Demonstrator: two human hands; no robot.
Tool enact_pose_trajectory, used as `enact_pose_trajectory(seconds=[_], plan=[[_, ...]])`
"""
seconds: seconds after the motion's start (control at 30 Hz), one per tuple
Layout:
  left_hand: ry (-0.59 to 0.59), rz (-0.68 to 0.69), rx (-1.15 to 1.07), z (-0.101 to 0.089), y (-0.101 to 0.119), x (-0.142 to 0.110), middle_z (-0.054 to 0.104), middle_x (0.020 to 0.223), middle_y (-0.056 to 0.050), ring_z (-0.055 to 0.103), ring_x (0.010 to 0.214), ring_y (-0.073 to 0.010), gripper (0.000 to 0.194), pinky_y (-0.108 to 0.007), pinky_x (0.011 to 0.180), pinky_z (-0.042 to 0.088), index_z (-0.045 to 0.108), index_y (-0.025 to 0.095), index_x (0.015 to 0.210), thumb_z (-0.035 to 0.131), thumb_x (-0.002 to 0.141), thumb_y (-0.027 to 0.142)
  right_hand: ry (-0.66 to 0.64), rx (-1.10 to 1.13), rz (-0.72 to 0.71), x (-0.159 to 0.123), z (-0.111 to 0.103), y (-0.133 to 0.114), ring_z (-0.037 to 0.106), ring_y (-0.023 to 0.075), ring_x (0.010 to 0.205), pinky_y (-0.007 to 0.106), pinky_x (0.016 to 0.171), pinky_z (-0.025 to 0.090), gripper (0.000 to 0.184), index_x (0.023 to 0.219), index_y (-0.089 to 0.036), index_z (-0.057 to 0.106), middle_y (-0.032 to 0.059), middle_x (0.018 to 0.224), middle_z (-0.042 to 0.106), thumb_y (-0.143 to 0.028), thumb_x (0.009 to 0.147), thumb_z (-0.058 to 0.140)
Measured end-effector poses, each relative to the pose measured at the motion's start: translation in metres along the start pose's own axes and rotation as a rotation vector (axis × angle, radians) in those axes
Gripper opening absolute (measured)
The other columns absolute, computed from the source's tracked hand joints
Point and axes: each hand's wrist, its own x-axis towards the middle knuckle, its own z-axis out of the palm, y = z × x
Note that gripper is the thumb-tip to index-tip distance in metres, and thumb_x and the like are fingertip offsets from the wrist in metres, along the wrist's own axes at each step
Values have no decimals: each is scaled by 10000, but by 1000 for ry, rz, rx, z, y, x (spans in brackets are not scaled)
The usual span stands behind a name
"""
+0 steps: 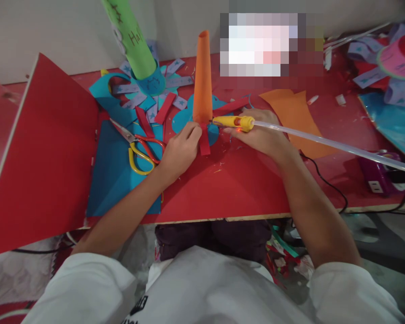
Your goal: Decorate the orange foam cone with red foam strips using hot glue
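A tall orange paper tube point(203, 76) stands upright on a blue scalloped paper base point(182, 119). My left hand point(187, 141) is closed at the foot of the tube, its fingers pinching a red paper strip point(204, 143) that hangs down in front. In my right hand point(259, 132) is a yellow glue gun point(232, 122), its nozzle pointing left at the tube's bottom edge. A red light glows under the gun, and a long clear glue stick point(324, 143) sticks out of its back. Another red strip point(231, 106) lies behind the gun.
Scissors point(135, 143) with red and yellow handles lie on blue paper point(111, 180) beside my left forearm. Behind them a green paper tube point(135, 45) stands among purple strips. A red board point(50, 153) rises at left; orange sheets point(295, 119) and a purple power strip point(378, 173) lie right.
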Motion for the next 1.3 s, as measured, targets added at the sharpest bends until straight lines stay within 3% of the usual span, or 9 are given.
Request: enact_pose_trajectory(seconds=[0.33, 0.7, 1.0, 1.13, 1.3], plan=[[-58, 81, 63, -2, 0, -4, 731, 1120, -114, 728, 1006, -227, 302, -330, 810, 598, 667, 170, 1095, 386, 1071, 61, -20, -42, -99, -2, 0, 0, 674, 305, 827, 424, 674, 434, 391, 819, -297, 702, 89, 909, 762, -662, 956, 660], [-75, 158, 118, -1, -3, -5, 730, 1105, -124, 717, 1040, -245, 277, -337, 792, 591, 665, 135, 1121, 405, 1075, 50, -43, -50, -189, 2, 19, -6, 667, 297, 915, 434, 809, 475, 393, 781, -295, 684, 68, 887, 721, -615, 999, 619], [-131, 180, 73, -5, -3, -6, 727, 1166, -138, 702, 1098, -262, 297, -361, 849, 602, 680, 132, 1153, 409, 1065, 48, -45, -32, -171, 1, 21, -2, 669, 296, 910, 439, 846, 494, 392, 751, -308, 654, 59, 882, 725, -621, 986, 629], [-126, 194, 70, -6, -3, -6, 730, 1169, -140, 706, 1091, -262, 279, -362, 846, 602, 688, 134, 1155, 437, 1063, 56, -41, -13, -186, 3, 24, 0, 676, 291, 867, 473, 941, 497, 382, 738, -305, 672, 53, 852, 723, -602, 976, 638], [-130, 281, 120, -9, -1, -6, 748, 1108, -139, 716, 1056, -277, 242, -394, 895, 600, 716, 133, 1134, 491, 1059, 83, -41, -30, -167, 3, 21, -4, 688, 308, 876, 488, 932, 504, 390, 735, -306, 676, 65, 848, 735, -615, 971, 641]])
